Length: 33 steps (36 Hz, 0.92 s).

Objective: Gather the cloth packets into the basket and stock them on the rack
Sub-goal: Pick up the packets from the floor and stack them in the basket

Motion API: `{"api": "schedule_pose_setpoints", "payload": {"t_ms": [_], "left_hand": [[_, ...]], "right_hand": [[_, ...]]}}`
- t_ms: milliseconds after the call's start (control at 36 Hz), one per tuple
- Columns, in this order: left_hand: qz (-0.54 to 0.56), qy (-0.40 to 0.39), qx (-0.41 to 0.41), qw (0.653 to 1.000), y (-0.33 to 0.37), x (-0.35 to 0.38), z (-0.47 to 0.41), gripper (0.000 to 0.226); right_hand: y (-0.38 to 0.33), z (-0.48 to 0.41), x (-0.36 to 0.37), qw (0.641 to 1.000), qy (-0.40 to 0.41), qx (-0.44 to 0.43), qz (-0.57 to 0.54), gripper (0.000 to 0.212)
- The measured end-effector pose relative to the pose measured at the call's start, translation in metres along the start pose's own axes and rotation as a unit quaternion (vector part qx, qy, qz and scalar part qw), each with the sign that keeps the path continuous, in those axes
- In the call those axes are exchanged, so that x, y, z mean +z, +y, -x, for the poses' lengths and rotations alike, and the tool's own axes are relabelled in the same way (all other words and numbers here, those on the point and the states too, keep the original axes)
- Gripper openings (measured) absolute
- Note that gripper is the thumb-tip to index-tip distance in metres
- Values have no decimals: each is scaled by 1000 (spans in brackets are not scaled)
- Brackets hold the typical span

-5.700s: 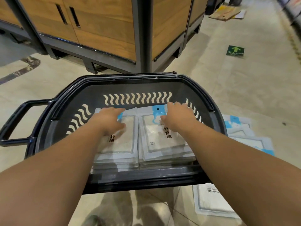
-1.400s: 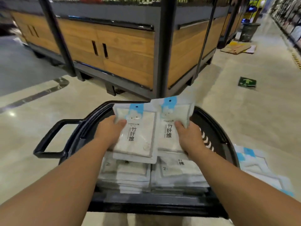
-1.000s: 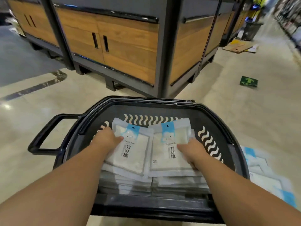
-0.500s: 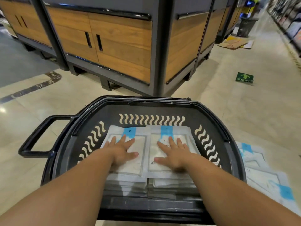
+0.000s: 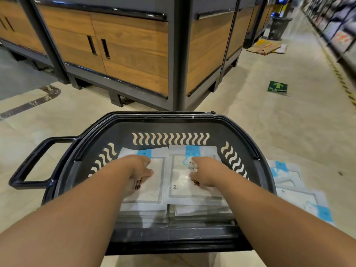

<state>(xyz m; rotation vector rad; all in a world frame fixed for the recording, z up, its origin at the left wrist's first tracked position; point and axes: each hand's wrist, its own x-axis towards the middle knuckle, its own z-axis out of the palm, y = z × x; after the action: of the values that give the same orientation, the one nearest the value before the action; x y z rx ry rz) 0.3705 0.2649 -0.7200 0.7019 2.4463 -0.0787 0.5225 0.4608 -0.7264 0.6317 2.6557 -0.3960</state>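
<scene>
A black plastic basket stands on the floor right in front of me. Inside lie two side-by-side stacks of white cloth packets with blue tags: a left stack and a right stack. My left hand rests on the top packet of the left stack, fingers bent down onto it. My right hand rests the same way on the right stack's top packet. Neither hand wraps around a packet edge. More packets lie on the floor right of the basket.
A wood-panelled rack with dark metal posts stands just beyond the basket. The basket's handle sticks out to the left. Flattened cardboard, a dark bin and a green arrow floor sticker lie down the aisle at right.
Both hands lifted a packet each, then set them back on the stacks and pressed flat. Now the fingers have gone from spread flat to bent on the top packets.
</scene>
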Motion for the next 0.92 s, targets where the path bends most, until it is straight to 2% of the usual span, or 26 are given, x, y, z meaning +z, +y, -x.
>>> {"api": "schedule_pose_setpoints", "payload": {"t_ms": [83,167,306,417,556,667,917], "left_hand": [[-19,83,3,996,13,-20,3,52],[-32,146,28,988,28,-34,1,47],[-37,240,86,966,82,-52,14,47],[-33,268,119,955,136,-54,25,49],[-49,308,190,931,197,-47,35,53],[-74,318,264,908,244,-44,38,59],[-111,277,353,887,373,-8,54,65]], "right_hand": [[8,4,-19,999,44,16,23,57],[22,16,-44,995,96,-7,28,57],[58,47,-90,983,174,-41,-51,53],[96,73,-107,977,205,-44,-43,45],[160,104,-110,975,216,42,-12,60],[215,134,-104,972,211,101,-26,62],[332,206,-62,946,214,234,-62,66]]}}
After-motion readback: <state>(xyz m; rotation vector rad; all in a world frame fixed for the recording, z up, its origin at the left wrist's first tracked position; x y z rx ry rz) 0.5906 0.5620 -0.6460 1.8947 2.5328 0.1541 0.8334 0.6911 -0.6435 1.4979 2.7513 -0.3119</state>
